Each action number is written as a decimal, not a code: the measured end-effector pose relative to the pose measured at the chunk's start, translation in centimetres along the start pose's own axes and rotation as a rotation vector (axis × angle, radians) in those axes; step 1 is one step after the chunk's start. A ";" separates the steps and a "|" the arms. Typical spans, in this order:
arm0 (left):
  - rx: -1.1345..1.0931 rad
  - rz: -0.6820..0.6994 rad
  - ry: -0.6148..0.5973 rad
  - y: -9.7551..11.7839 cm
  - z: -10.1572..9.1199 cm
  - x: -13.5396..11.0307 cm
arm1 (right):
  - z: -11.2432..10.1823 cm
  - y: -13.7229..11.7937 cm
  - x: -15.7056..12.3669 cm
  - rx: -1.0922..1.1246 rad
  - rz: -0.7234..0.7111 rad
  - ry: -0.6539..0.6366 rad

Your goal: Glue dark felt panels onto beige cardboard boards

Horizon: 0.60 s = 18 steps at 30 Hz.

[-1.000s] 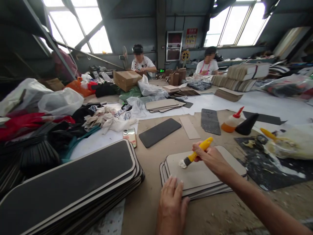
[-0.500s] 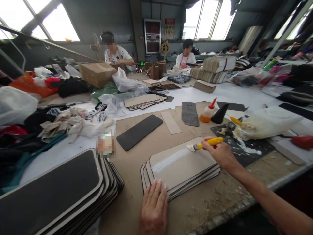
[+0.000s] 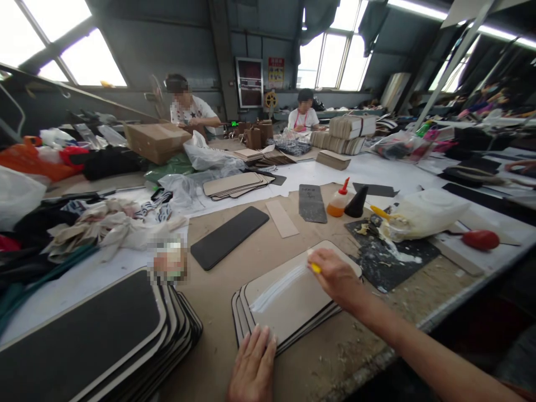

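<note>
My right hand [image 3: 333, 274] is closed round a yellow-handled brush [image 3: 315, 267], most of it hidden by my fingers. It hovers over the top board of a small stack of beige boards [image 3: 288, 301], which carries a white glue streak [image 3: 276, 286]. My left hand [image 3: 251, 368] lies flat with fingers together, pressing the near corner of that stack.
A tall stack of black-faced boards [image 3: 92, 340] sits at the near left. A glue-smeared black mat [image 3: 389, 251], a white glue bag [image 3: 422, 215], an orange bottle [image 3: 337, 202] and a black cone [image 3: 357, 202] lie to the right. Two people sit at the far side. The table edge runs close on the right.
My right hand has drawn the brush back towards the middle of the board, hiding most of it. The view has swung slightly right. My left hand stays on the stack's corner.
</note>
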<state>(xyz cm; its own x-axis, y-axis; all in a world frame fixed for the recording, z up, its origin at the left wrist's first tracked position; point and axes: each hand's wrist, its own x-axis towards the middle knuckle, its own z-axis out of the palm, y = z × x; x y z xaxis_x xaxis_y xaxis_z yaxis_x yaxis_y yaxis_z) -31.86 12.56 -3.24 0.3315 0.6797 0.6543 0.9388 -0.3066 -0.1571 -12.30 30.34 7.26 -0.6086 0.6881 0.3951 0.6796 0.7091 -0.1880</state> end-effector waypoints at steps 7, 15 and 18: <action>-0.087 -0.059 0.060 0.1 0.0 -0.5 | 1.3 -9.3 -2.8 0.314 -0.382 -0.008; -0.149 -0.038 0.016 -0.8 -1.1 -0.7 | -2.3 0.5 -6.3 0.440 0.253 0.181; -0.142 -0.033 0.023 -1.0 -1.3 -0.6 | -3.5 5.6 -7.0 0.222 0.399 0.254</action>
<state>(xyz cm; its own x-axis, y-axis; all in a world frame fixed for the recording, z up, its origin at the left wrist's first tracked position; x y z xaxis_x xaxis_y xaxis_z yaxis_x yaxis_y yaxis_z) -33.10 11.55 -2.56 0.2973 0.6758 0.6744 0.9256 -0.3772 -0.0300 -2.80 28.94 6.53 -0.1823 0.8719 0.4545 0.7186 0.4336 -0.5436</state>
